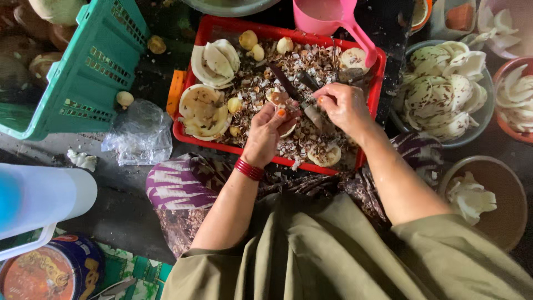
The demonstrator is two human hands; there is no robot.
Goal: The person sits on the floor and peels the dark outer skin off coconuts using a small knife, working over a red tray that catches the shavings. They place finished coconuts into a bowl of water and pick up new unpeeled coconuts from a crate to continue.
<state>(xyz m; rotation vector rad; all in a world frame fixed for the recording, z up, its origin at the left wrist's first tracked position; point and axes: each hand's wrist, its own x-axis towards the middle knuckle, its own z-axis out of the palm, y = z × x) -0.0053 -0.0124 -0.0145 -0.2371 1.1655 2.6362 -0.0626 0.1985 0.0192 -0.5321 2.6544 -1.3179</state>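
Over the red tray's [221, 25] near edge, the left hand [267, 132] has its fingers closed round a coconut piece [277, 99]; the right hand [343, 105] grips a knife [288, 86]. Best to keep strokes shallow, blade angled off the thumb, shavings dropping into the tray.

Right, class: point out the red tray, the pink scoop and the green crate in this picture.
red tray [201, 143]: head view, on its bare lower-left rim.
pink scoop [325, 14]: head view, on the cup's outer wall.
green crate [91, 78]: head view, on its slotted side wall.
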